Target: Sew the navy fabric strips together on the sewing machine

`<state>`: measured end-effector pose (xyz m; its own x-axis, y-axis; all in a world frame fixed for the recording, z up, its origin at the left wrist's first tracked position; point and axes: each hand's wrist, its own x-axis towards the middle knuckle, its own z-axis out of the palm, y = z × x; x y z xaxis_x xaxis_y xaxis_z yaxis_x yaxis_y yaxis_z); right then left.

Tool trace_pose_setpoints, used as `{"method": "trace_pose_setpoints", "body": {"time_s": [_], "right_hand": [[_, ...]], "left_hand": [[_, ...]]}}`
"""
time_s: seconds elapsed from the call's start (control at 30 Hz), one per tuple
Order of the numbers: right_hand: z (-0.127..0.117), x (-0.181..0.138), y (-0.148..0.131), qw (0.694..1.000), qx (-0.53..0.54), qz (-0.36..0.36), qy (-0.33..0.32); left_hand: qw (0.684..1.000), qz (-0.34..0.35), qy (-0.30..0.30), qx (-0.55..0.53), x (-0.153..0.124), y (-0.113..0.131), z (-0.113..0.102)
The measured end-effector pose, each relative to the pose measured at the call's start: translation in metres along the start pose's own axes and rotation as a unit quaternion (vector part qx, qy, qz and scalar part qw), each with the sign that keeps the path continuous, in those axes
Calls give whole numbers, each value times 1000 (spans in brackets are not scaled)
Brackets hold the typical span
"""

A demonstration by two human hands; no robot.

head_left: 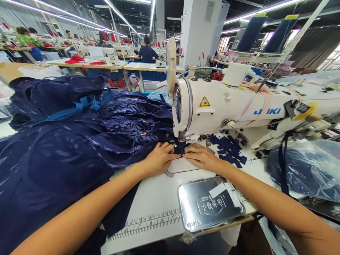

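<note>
My left hand [160, 157] is closed at the edge of a navy lace-trimmed garment [132, 124], thumb and fingers pressing the cloth beside the needle area. My right hand [203, 156] is closed too, its fingertips pinching a small navy fabric strip [182, 150] that lies between both hands, by the presser foot. Over them stands the head of a white sewing machine [212, 102]. The needle tip and the exact join of strip and garment are hard to make out. Several short navy fabric strips [230, 150] lie right of my right hand.
A shiny metal tin lid [209, 202] rests at the table's front, beside a printed ruler scale [154, 221]. Navy garments tied with a blue ribbon [82, 106] pile up on the left. A plastic bag [308, 170] sits right; thread cones [251, 33] stand above. A person [148, 53] works behind.
</note>
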<state>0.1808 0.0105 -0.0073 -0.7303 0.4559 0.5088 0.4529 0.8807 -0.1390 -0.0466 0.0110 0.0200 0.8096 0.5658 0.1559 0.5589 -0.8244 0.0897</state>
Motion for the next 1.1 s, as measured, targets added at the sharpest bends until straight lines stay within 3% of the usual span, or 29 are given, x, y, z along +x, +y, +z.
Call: {"method": "trace_pose_setpoints", "body": {"time_s": [0.27,1.1], "right_hand": [[-5,9,-12,993,-114,-38,-14],[-4,6,-5,996,-87,-12,-28]], "left_hand": [[999,12,25,20,-7,4,6],[1000,-24,0,8,-4,8,-4]]}}
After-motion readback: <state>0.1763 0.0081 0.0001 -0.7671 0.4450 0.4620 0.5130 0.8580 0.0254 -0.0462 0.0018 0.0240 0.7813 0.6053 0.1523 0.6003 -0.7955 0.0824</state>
